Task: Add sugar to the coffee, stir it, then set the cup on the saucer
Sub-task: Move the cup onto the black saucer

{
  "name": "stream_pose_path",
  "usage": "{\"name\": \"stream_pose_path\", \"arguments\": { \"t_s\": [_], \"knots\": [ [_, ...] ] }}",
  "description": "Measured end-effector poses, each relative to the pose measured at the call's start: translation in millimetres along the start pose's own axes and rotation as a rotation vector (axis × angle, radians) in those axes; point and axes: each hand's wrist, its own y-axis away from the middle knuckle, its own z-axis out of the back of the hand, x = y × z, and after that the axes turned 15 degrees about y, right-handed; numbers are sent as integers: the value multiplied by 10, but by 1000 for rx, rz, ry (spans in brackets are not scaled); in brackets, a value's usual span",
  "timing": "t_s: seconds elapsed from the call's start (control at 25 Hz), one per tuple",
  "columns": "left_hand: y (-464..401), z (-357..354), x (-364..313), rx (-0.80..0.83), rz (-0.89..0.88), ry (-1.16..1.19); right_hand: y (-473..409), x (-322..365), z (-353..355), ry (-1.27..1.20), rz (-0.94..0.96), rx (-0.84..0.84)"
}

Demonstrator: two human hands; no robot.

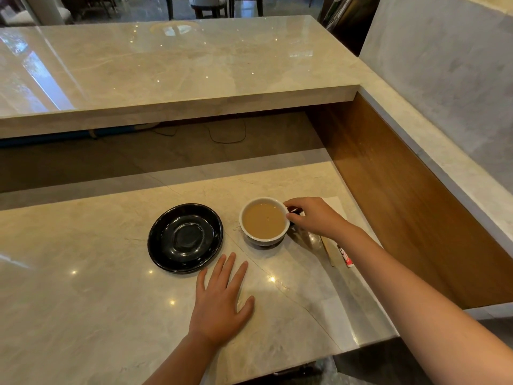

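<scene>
A white cup (265, 240) full of light brown coffee stands on the marble counter, to the right of an empty black saucer (185, 237). My right hand (313, 216) is at the cup's right side, with thumb and fingers closed around its dark handle. The cup rests on the counter, apart from the saucer. My left hand (220, 298) lies flat on the counter, palm down and fingers spread, just in front of the saucer and holding nothing. A sugar packet (344, 255) with red print and a wooden stirrer (327, 251) lie under my right forearm.
A white napkin (336, 204) lies behind my right hand. A raised marble bar top (177, 76) overhangs the back of the counter. A wooden side panel (402, 195) walls the right edge. Cables lie in the shadowed recess behind.
</scene>
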Motion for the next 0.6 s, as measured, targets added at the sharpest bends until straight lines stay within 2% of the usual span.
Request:
{"name": "stream_pose_path", "arguments": {
  "t_s": [0.32, 0.48, 0.6],
  "knots": [
    [-7, -19, 28, -7, 5, 16, 1, 39, -8, -216, -79, 13],
    [-2, -19, 27, -8, 8, 5, 25, 6, 10, -414, -103, 163],
    [1, -12, 13, -16, 8, 4, 49, -7, 2, -513, -102, 183]
  ]
}}
